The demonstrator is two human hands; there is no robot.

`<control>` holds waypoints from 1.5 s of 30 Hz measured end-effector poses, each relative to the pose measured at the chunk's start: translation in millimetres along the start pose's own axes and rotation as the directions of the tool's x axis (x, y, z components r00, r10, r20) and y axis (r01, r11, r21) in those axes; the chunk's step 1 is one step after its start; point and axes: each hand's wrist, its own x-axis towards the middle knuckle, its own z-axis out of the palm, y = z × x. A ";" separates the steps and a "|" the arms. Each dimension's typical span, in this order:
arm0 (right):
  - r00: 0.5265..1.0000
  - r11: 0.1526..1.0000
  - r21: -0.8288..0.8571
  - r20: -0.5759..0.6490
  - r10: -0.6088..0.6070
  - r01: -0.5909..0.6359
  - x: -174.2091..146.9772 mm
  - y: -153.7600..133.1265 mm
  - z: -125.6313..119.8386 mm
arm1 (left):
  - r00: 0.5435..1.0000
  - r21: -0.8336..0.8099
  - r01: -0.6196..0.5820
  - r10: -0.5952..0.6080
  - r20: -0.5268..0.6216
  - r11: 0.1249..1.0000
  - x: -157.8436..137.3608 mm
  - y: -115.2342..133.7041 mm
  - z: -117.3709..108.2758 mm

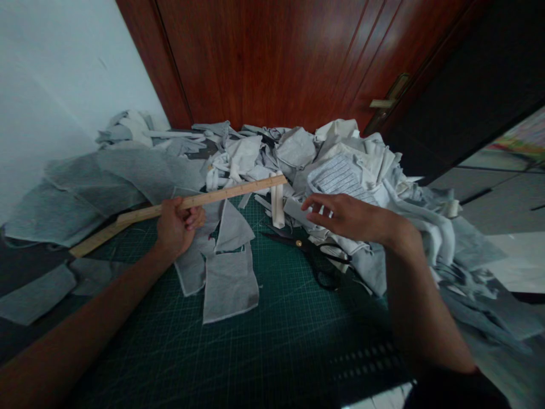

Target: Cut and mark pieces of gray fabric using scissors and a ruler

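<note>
My left hand (176,227) is closed around a wooden ruler (238,190), which slants up to the right over grey cloth pieces (232,287). Its far end reaches a narrow white strip (277,207). Another wooden strip (96,238) shows under the ruler's left end; I cannot tell whether they are joined. My right hand (340,213) hovers with bent fingers spread at the near side of the scrap heap, apparently holding nothing. Close to its fingertips is a flat grey piece (296,210). Below that hand, black scissors (300,244) lie on the green cutting mat (276,352).
A large heap of white and grey fabric scraps (336,165) lines the back and right. Wide grey cloth (114,176) lies at the left against a white wall (63,74). Behind stands a reddish-brown wooden door (264,62) with a metal handle (385,104).
</note>
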 end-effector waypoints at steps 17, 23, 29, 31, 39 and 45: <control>0.993 0.868 -0.485 -0.099 0.066 -0.106 -99.8 22.1 110.5 | 0.992 0.133 0.035 -0.050 0.113 0.991 -1.9 -11.5 3.3; 0.988 0.851 -0.506 -0.019 0.152 -0.141 -91.5 19.3 100.9 | 0.988 0.142 -0.001 -0.021 0.153 0.990 -2.6 -4.1 3.8; 0.980 0.756 -0.629 -0.047 0.194 -0.180 -67.8 -31.8 93.3 | 0.953 0.293 -0.070 -0.023 0.301 0.954 -11.9 -11.3 5.7; 0.993 0.803 -0.585 -0.060 0.098 -0.114 -56.5 -48.0 100.1 | 0.929 0.352 -0.084 -0.054 0.366 0.932 -15.9 -12.0 7.1; 0.865 0.833 -0.241 0.082 -0.494 0.499 -15.0 -68.2 158.3 | 0.916 0.521 -0.198 -0.032 0.400 0.831 -18.9 -7.9 7.3; 0.842 0.825 -0.172 0.085 -0.532 0.538 -7.9 -65.3 174.9 | 0.832 0.618 -0.385 -0.032 0.554 0.685 -23.0 -2.1 10.0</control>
